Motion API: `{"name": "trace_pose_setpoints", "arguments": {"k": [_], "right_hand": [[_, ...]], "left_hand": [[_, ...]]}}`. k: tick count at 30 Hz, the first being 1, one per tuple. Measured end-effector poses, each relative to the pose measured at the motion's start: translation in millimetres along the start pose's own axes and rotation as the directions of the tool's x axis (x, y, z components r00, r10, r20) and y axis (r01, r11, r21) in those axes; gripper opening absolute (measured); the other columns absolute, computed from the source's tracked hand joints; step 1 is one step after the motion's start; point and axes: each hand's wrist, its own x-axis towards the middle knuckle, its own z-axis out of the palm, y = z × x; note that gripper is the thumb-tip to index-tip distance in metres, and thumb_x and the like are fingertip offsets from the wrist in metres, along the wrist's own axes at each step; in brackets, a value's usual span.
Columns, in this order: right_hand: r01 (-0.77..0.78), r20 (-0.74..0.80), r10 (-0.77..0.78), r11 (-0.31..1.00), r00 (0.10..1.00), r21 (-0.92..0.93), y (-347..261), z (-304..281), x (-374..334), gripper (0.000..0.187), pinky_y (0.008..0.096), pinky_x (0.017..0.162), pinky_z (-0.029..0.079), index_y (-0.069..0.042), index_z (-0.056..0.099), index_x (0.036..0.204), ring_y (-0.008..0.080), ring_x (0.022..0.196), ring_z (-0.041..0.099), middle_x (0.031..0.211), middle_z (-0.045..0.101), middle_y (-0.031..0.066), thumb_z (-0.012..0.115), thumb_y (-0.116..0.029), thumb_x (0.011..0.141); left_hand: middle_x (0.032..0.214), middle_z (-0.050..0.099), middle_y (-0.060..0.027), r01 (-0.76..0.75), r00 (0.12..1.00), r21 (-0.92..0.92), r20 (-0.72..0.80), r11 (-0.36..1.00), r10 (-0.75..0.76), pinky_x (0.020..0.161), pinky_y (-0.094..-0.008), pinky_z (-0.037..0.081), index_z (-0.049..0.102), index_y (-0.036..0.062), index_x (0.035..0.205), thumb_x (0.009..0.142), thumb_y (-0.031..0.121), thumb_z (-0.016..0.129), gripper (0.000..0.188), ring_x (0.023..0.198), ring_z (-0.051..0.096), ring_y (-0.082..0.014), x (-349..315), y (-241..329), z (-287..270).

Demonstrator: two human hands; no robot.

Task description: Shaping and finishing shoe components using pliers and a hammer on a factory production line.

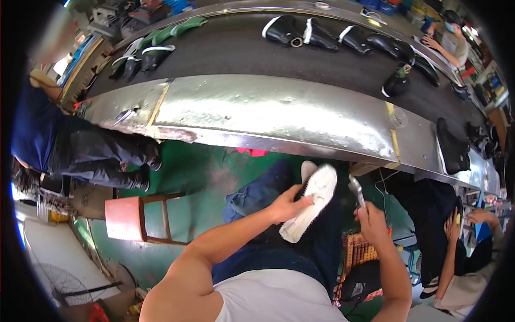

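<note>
Over my lap, my left hand (288, 206) grips a shoe (320, 196) by its side, with the thumb lying across it. Its long white underside faces up, rimmed by a dark toothed edge. A pale rounded piece (308, 170) shows just behind it; I cannot make out what it is. To the right, apart from the shoe, my right hand (372, 222) is closed around a shiny metal hand tool (356, 189). The tool's curved head points up and away from me, and its exact kind is unclear.
Ahead runs a metal-edged bench (252, 110) with a dark belt (225, 53) carrying black shoes (281, 29) and green shoes (177, 29). A stool (125, 219) stands left. One person (40, 129) stands at left; another (472, 263) sits close on my right. A fan (59, 284) is lower left.
</note>
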Motion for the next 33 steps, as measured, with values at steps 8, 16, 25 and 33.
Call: {"name": "trace_pose_setpoints", "arguments": {"k": [8,16,25,33], "right_hand": [[0.211,-0.278,-0.441,0.779,0.853,-0.59,-20,-45,101,0.036,0.0476,0.085,0.045,0.0,0.059,0.113,0.0404,0.096,0.059,0.102,0.064,0.02,0.062,-0.031,0.094],[0.197,-0.341,-0.46,0.786,0.82,-0.586,-8,-40,189,0.04,0.0473,0.089,0.045,-0.001,0.06,0.107,0.0381,0.101,0.058,0.104,0.063,0.0184,0.068,-0.035,0.087],[0.21,-0.37,-0.434,0.833,0.821,-0.511,-1,-38,187,0.041,0.0465,0.091,0.044,-0.002,0.061,0.107,0.0375,0.101,0.057,0.103,0.062,0.0168,0.071,-0.034,0.085],[0.213,-0.372,-0.424,0.845,0.826,-0.491,-8,-38,191,0.041,0.0459,0.09,0.044,-0.002,0.061,0.108,0.0369,0.101,0.057,0.103,0.063,0.0162,0.072,-0.034,0.084]], "left_hand": [[0.139,0.055,-0.0204,0.198,0.949,-0.902,0.275,0.383,0.155,0.103,-0.0509,0.048,0.045,0.0054,0.145,0.1,0.062,0.034,0.073,0.124,0.057,-0.0357,-2,118,-37],[0.134,0.054,-0.0211,0.093,0.99,-0.899,0.128,0.429,0.052,0.096,-0.0513,0.051,0.045,0.0039,0.143,0.102,0.064,0.025,0.076,0.119,0.058,-0.038,23,142,-41],[0.152,0.032,-0.032,-0.415,0.628,0.876,0.08,0.247,0.774,0.116,-0.0463,0.031,0.033,-0.0077,0.148,0.081,0.049,0.077,0.098,0.143,0.033,-0.043,42,107,-86],[0.154,0.026,-0.0333,-0.529,0.631,0.672,-0.097,0.519,0.769,0.117,-0.0413,0.028,0.016,-0.011,0.151,0.092,0.036,0.067,0.091,0.145,0.028,-0.0439,96,126,-86]]}}
